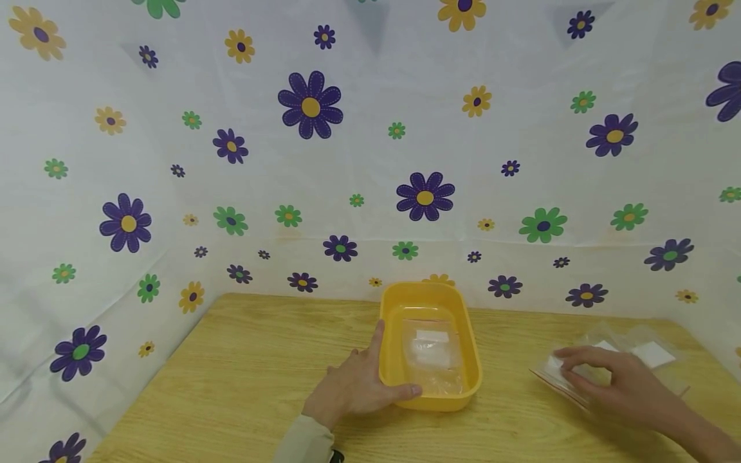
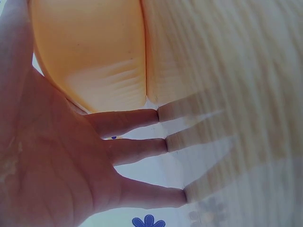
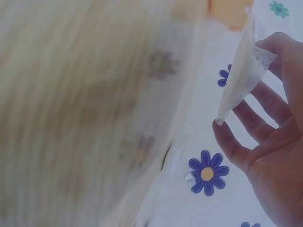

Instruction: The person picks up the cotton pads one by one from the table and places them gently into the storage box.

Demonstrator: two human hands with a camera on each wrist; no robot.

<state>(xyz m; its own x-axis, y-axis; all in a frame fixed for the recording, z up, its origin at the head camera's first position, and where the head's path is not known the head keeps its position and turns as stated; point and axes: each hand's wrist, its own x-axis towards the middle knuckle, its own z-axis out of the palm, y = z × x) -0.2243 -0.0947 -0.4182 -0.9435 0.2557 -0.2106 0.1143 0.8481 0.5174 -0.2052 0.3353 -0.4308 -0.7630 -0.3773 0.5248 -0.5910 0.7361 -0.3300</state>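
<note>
A yellow plastic tub stands on the wooden table, with clear zip bags lying flat inside, the top one showing a white label. Against its near left corner rests my left hand, the thumb over the front rim and the index finger along the left side. In the left wrist view its other fingers stretch straight down to the tabletop. My right hand pinches a clear zip bag with a red strip and holds it tilted. The right wrist view shows this bag edge-on between thumb and fingers.
Several more clear bags with white labels lie spread behind and beside my right hand. A white curtain printed with flowers hangs along the back and the sides of the table.
</note>
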